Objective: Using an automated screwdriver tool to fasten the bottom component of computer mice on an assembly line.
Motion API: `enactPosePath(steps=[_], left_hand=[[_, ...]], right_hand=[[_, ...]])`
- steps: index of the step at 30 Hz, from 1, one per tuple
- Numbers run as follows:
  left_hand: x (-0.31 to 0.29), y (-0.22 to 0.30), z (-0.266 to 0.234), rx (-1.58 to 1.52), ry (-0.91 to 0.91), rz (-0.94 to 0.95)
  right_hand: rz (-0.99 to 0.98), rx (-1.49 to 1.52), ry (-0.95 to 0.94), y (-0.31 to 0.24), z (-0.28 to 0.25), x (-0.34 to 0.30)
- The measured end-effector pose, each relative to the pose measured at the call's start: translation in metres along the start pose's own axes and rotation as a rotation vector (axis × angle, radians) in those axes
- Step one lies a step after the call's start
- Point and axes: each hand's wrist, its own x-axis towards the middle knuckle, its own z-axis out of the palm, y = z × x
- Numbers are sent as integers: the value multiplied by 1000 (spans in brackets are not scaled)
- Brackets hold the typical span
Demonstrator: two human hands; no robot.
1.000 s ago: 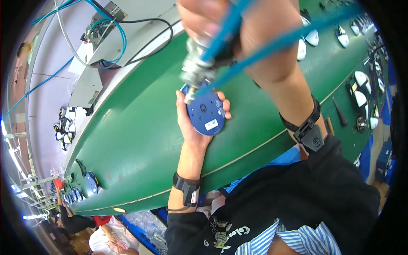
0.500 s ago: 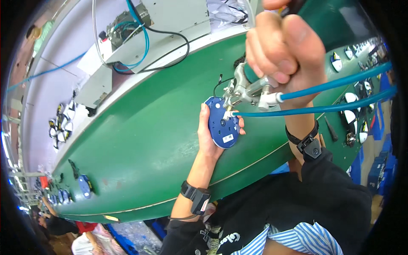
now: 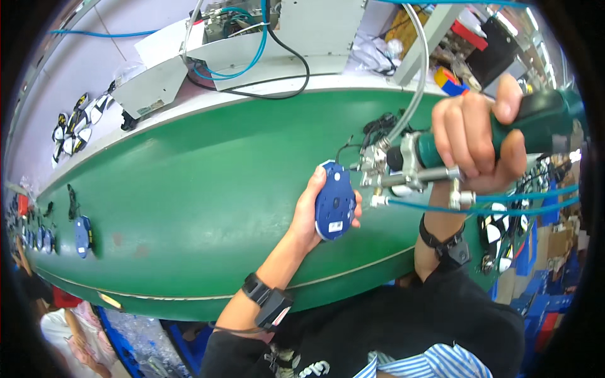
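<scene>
My left hand (image 3: 307, 213) is closed around a dark blue, mouse-shaped casing (image 3: 334, 200), thumb along its left edge and fingertips showing at the right. Its flat face, with small holes and a white label, is turned up, and a short black cable leaves the far end. To the right, my right hand (image 3: 476, 135) wraps round the green grip of a power screwdriver (image 3: 548, 120). The metal nozzle (image 3: 375, 165) hangs beside the casing's upper right, seemingly apart from it. Teal air hoses (image 3: 491, 210) trail from the nozzle toward the right.
The curved green belt (image 3: 208, 189) spans the view. Another blue casing (image 3: 82, 237) lies far left, beside several more. Black-and-white parts (image 3: 74, 129) rest on the far ledge, others (image 3: 495, 233) at right. Black cables (image 3: 381, 126) lie behind the nozzle. A grey metal box (image 3: 315, 31) stands beyond. Another person (image 3: 75, 340) sits lower left.
The nozzle, over the casing's face before, has moved off to its right. My right hand has gone rightward with the screwdriver. The casing stays in my left hand; the whole view has shifted.
</scene>
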Motion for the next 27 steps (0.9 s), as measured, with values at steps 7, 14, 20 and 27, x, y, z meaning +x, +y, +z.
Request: enactPosePath(steps=[7,14,20,27], left_hand=[[-9,5,-3,1,-12,0],[-7,9,-1,-44,-2,15],[-1,7,-5,112,65,131],[-7,10,-3,94,40,135]], right_hand=[[43,-27,10,-1,19,5],[24,-159,-71,-6,12,1],[-160,-225,264,-70,32,-4],[-125,-264,310,-53,39,-5]])
